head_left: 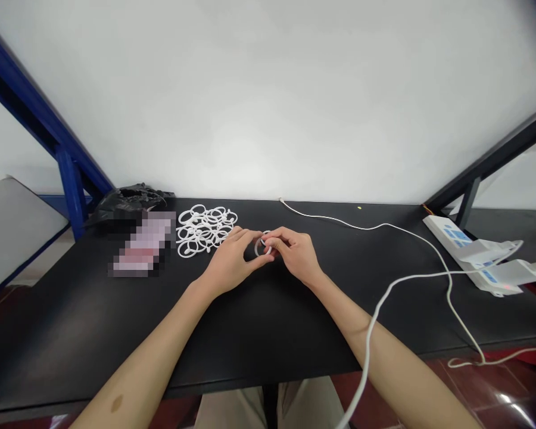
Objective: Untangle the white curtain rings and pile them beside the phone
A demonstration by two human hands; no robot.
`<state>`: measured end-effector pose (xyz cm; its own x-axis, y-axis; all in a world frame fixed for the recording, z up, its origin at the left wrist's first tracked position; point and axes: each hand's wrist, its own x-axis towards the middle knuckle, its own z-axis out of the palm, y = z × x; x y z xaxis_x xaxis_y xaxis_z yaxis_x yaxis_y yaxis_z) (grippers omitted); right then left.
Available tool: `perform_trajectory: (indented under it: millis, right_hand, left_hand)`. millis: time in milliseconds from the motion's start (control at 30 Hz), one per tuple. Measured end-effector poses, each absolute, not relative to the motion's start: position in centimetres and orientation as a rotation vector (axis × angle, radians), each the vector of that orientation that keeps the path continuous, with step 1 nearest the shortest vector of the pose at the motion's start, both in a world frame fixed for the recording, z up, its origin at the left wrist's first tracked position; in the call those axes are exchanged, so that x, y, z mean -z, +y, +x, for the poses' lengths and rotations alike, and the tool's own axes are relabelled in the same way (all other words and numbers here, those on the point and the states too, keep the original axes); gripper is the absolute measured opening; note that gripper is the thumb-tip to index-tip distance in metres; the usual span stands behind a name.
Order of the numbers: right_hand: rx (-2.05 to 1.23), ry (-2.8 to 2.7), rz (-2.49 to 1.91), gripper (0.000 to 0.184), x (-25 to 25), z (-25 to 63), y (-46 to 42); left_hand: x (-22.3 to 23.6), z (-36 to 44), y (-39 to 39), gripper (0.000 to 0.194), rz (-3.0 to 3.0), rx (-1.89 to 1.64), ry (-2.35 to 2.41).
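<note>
Between my two hands, above the middle of the black table, is a white ring (257,248) that looks like a thin loop of cord or plastic. My left hand (232,259) grips its left side, thumb below and fingers above. My right hand (295,253) pinches the ring's right side between thumb and fingertips. Part of the ring is hidden by the fingers. Just left of my left hand lies a cluster of similar white rings (199,232) with small knobs, spread in overlapping rows on the table.
A blurred pinkish item (145,244) lies on the black table (268,333) at left, beside a crumpled black plastic bag (129,199). A white power strip (469,253) with plugged-in adapters stands at right. A white cable (379,310) crosses over my right forearm; another runs along the table.
</note>
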<state>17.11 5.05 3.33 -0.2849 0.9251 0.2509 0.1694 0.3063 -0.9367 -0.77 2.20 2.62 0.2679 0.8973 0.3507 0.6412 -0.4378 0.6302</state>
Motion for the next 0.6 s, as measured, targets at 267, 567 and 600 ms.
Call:
perform_trajectory:
  millis: [267, 567, 600]
  right_hand:
    - [-1.202, -1.765, -0.870, 0.028, -3.5, 17.0, 4.1]
    - [-0.262, -2.268, -1.326, 0.033, -0.9, 18.1, 5.8]
    - [-0.260, -2.285, -1.351, 0.028, -0.7, 18.3, 5.9]
  left_hand:
    - [-2.0, -1.2, -0.7, 0.033, 2.297, -1.142, 1.498]
    - [1.0, -5.7, -1.0, 0.045, 2.112, -0.905, 2.383]
    - [1.2, -5.9, -1.0, 0.045, 2.089, -0.890, 2.399]
